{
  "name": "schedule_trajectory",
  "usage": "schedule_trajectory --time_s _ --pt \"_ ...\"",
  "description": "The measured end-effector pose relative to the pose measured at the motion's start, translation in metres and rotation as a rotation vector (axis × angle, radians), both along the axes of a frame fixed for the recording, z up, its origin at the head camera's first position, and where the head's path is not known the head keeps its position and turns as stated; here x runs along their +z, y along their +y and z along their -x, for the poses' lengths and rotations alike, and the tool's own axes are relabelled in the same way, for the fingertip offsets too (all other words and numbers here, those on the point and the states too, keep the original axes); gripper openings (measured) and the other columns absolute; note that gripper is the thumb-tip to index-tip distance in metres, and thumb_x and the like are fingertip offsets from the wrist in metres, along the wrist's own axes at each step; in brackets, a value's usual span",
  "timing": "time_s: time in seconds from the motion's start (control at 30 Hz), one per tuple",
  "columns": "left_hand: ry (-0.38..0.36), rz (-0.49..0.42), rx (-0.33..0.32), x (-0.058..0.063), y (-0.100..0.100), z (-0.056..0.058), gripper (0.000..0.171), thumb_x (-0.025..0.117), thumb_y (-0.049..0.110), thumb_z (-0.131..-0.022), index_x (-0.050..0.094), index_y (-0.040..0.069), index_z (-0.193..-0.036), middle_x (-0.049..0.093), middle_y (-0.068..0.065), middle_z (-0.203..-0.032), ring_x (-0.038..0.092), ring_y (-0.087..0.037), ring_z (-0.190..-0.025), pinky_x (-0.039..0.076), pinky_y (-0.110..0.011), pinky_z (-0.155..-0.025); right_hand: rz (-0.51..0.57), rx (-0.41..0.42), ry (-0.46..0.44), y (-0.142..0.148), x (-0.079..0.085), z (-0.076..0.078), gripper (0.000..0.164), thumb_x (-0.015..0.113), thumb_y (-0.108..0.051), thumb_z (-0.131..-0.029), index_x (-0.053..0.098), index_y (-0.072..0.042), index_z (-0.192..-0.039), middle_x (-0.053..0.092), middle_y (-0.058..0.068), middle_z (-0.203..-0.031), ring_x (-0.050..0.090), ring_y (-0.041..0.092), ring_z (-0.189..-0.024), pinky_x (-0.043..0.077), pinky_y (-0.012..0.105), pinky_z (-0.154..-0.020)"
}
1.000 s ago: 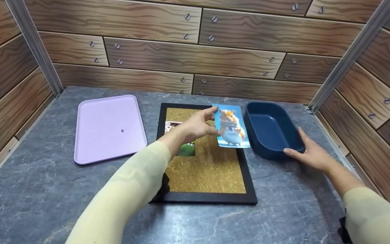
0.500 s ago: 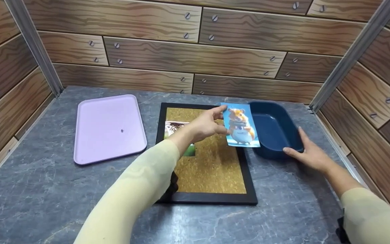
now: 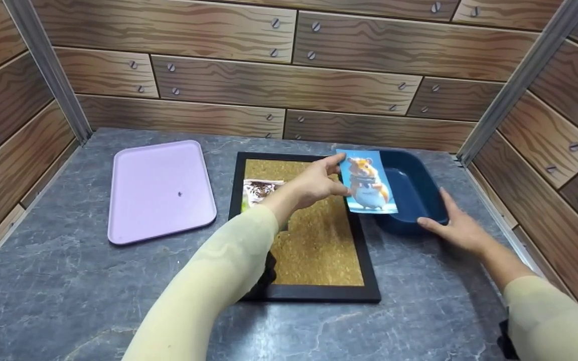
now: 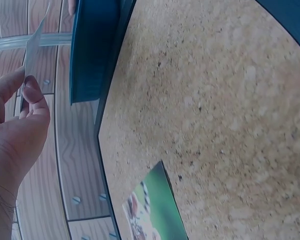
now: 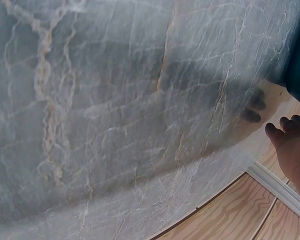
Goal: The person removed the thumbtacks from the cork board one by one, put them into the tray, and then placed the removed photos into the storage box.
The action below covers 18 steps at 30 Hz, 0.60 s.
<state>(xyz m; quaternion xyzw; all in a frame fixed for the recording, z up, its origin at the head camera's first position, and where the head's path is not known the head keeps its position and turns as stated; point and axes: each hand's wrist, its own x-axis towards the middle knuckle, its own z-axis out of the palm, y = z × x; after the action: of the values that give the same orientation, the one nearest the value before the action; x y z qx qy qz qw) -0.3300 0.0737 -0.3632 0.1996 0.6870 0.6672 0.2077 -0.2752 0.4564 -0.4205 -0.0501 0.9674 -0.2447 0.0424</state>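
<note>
Here, hamster card [image 3: 368,183] over blue tub [image 3: 414,193], pink tray [image 3: 161,188]

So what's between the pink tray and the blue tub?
In the head view, the cork board lies between pink tray and blue tub, with a tiger photo on it.

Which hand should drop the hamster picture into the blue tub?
Probably the left hand. It already pinches the hamster picture by its edge, and the picture hangs over the blue tub. The right hand rests against the tub's near corner, so it looks better placed to steady it.
</note>
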Motion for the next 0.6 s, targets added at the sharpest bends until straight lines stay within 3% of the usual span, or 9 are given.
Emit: schedule_trajectory --time_s 0.17,0.4,0.6 --pt "-0.012 -0.016 0.003 -0.0011 0.0056 0.0007 0.097 0.076 -0.013 -0.090 0.027 0.015 -0.169 0.040 -0.021 -0.165 0.070 -0.023 -0.104 0.056 -0.033 -0.097 -0.026 0.012 0.024 0.0004 0.0013 0.0011 0.115 0.068 -0.055 -0.099 -0.004 0.003 -0.167 0.016 0.047 -0.162 0.025 0.067 -0.145 0.025 0.077 -0.114" --pt "0.002 -0.024 0.005 -0.0028 0.0075 0.0034 0.098 0.075 -0.014 -0.089 0.025 0.011 -0.169 0.050 -0.019 -0.156 0.070 -0.021 -0.100 0.057 -0.029 -0.093 -0.053 0.030 0.047 -0.0028 0.0076 0.0053 0.120 0.075 -0.055 -0.095 0.000 0.007 -0.166 0.015 0.042 -0.166 0.024 0.063 -0.148 0.025 0.074 -0.116" --pt "0.004 -0.022 0.011 -0.0027 0.0098 0.0055 0.097 0.075 -0.013 -0.089 0.026 0.012 -0.169 0.044 -0.020 -0.161 0.066 -0.017 -0.100 0.056 -0.030 -0.092 -0.074 0.045 0.052 -0.0036 0.0078 0.0075 0.119 0.074 -0.055 -0.095 0.001 0.007 -0.166 0.013 0.041 -0.166 0.023 0.063 -0.149 0.023 0.074 -0.117"
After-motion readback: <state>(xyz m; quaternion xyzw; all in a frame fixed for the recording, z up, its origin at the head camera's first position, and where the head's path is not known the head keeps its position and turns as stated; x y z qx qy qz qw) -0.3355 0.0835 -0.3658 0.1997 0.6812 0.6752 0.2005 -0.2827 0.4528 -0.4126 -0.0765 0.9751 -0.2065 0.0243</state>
